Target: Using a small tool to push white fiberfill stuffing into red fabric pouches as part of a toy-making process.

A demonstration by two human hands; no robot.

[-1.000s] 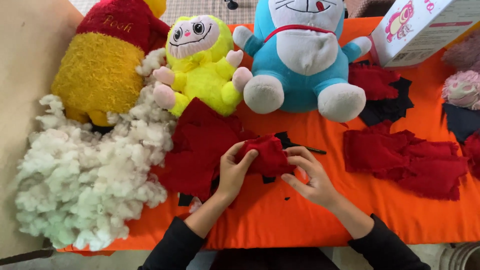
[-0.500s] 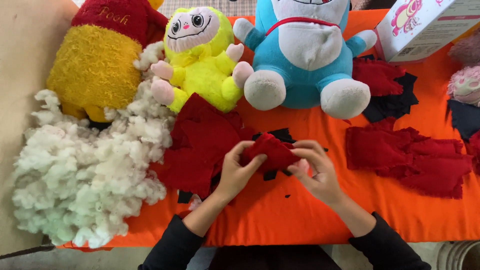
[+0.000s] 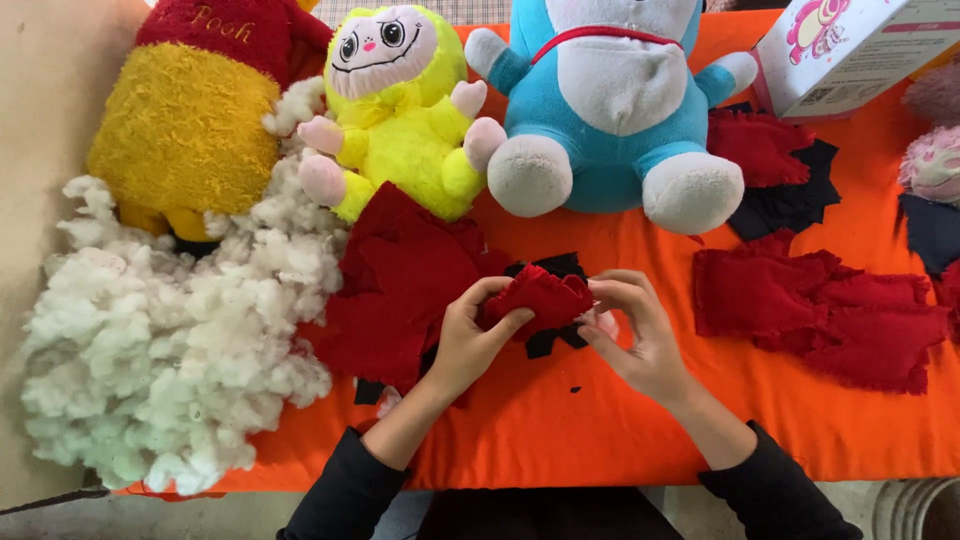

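Note:
My left hand [image 3: 468, 340] and my right hand [image 3: 632, 328] both grip a small red plush fabric piece [image 3: 537, 297] above the orange cloth [image 3: 600, 430]. The left thumb presses on its left side, and the right fingers pinch its right edge. Black fabric scraps [image 3: 555, 335] lie just under it. A pile of red fabric pieces [image 3: 400, 285] sits directly left of my left hand. Both forearms wear black sleeves.
A heap of white stuffing [image 3: 160, 340] lies at the left. A yellow and red bear toy [image 3: 190, 110], a yellow toy [image 3: 400, 110] and a blue and white toy [image 3: 610, 110] sit at the back. More red fabric pieces [image 3: 820, 305] lie right, with a white box [image 3: 850, 50] behind them.
The view has shifted slightly. Both hands have stayed on the red piece, working it between the fingers, with the right fingers closing tighter on its right edge.

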